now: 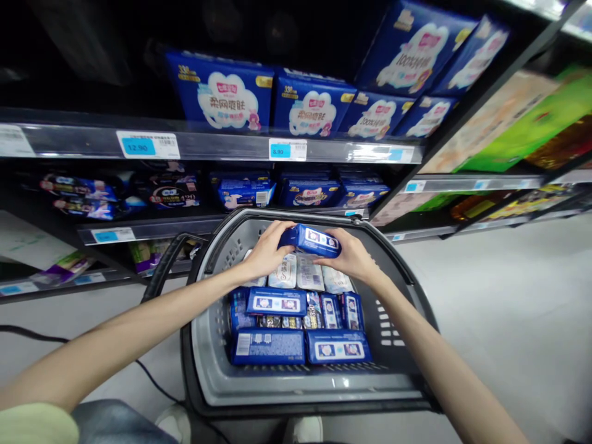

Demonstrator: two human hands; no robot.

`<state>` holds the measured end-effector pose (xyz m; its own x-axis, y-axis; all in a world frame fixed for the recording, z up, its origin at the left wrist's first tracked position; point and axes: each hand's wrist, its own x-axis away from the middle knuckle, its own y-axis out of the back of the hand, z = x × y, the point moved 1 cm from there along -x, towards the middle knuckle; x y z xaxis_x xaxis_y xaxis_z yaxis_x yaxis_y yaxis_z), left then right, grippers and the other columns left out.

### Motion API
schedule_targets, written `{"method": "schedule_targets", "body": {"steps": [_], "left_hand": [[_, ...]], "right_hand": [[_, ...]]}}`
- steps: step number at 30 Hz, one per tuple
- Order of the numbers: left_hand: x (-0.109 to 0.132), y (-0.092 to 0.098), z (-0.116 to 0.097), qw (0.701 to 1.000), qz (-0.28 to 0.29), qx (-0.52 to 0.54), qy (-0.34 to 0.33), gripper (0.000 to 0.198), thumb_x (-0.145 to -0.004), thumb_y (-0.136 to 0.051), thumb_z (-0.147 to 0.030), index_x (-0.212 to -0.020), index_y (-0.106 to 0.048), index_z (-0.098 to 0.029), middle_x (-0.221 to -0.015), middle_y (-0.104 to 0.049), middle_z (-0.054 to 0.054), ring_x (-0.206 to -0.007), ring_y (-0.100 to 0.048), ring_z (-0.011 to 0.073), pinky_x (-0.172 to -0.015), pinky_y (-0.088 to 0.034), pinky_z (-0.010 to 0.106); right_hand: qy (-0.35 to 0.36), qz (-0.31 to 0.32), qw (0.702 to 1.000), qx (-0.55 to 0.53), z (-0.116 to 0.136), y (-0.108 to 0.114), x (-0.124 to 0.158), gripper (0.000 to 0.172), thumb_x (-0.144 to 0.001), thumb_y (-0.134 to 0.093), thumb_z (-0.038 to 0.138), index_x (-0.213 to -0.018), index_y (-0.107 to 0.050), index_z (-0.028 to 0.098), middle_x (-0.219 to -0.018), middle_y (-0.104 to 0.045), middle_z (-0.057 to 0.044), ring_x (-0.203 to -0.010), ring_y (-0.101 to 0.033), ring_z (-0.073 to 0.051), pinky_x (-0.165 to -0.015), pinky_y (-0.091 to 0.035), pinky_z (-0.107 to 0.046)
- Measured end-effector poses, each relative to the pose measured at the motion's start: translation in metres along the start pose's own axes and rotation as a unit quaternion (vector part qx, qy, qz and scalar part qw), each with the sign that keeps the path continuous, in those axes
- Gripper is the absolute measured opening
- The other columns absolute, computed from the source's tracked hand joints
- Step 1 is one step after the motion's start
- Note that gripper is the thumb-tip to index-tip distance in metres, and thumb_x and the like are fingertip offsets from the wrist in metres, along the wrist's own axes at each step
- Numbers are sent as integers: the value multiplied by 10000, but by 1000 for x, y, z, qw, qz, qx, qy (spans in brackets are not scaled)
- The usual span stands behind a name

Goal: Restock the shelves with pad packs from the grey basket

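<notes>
Between my two hands is a blue pack of sanitary pads (318, 241), held over the far part of a grey shopping basket (309, 390). My left hand (268, 251) grips its left end, and the fingers of my right hand (354, 256) wrap round its right end. Below the hands, white packs (309, 272) stand in a row in the basket. Nearer to me lie more blue packs, one flat across the middle (277, 302) and two along the near wall, a left one (269, 347) and a right one (339, 347). Small dark packs (292, 322) show between them.
A shelf (222, 147) with price tags carries large blue packs (226, 95) just beyond the basket. The lower shelf (185, 227) holds more packs. The black basket handle (163, 268) leans out to the left. A black cable (157, 383) lies on the floor near my shoes.
</notes>
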<state>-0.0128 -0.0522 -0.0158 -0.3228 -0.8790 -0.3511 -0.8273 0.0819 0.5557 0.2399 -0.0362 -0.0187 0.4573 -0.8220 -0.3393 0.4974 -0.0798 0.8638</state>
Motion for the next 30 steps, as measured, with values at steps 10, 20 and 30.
{"method": "schedule_targets", "body": {"steps": [10,20,30], "left_hand": [[4,-1,2,989,-19,-40,-143,346,-862,-695,-242,-1165,-529,-215,-1212,-560,73,-1145,-539,237,-1002,-483,398],[6,20,-4,984,-137,56,-102,204,-1016,-355,-267,-1144,-500,-201,-1178,-559,107,-1140,-536,217,-1006,-455,401],[9,19,-5,989,-73,-9,-127,200,-1009,-368,-260,-1136,-515,-210,-1165,-596,64,-1108,-552,199,-1006,-450,368]], "right_hand": [[53,-56,994,79,21,-1,3,505,-771,-633,172,-1268,-559,223,-1201,-668,-102,-1134,-620,-305,-924,-554,-453],[184,-237,936,187,78,81,-18,790,-860,-543,121,-1548,-303,426,-1328,-636,-97,-1241,-600,-363,-987,-535,-638],[180,-292,907,243,171,178,-123,693,-881,-561,207,-1532,-367,343,-1393,-573,-115,-1276,-551,-367,-1070,-465,-590]]}}
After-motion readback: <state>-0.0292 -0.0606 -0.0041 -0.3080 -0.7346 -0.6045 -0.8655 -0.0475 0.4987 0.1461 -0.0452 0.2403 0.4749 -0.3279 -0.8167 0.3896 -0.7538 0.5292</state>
